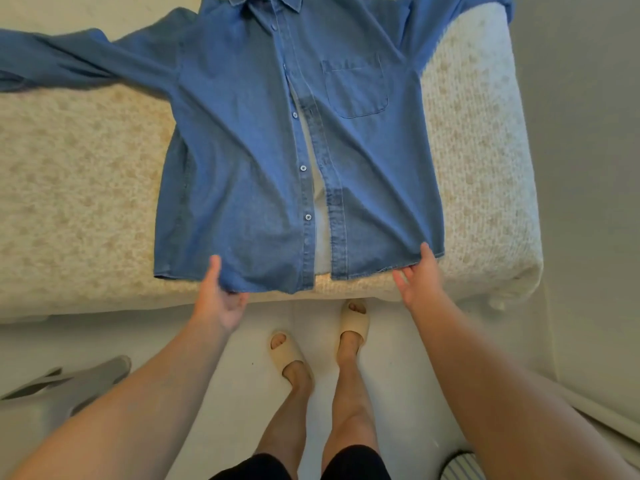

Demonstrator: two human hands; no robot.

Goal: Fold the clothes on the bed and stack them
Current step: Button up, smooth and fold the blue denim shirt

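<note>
Lying front-up on the bed (pixel 86 188), the blue denim shirt (pixel 242 150) is spread with its placket partly unbuttoned and its hem at the near edge of the mattress. The left hand (pixel 221 299) pinches the hem near the shirt's left corner, thumb on top and fingers curled beneath the cloth. The right hand (pixel 420 275) touches the hem by the other corner with its thumb; its fingers look straight and relaxed, so that grip seems loose rather than closed.

The cloth looks soft and limp yet fairly thick, likely to hold a crease but to sag if lifted by one point. Taking it at both hem corners or at the shoulders should keep it flat.

One sleeve runs off the left of the view, the other drops past the bed's far right corner, and the collar is cut off at the top. No stack or other clothes are visible.
</note>
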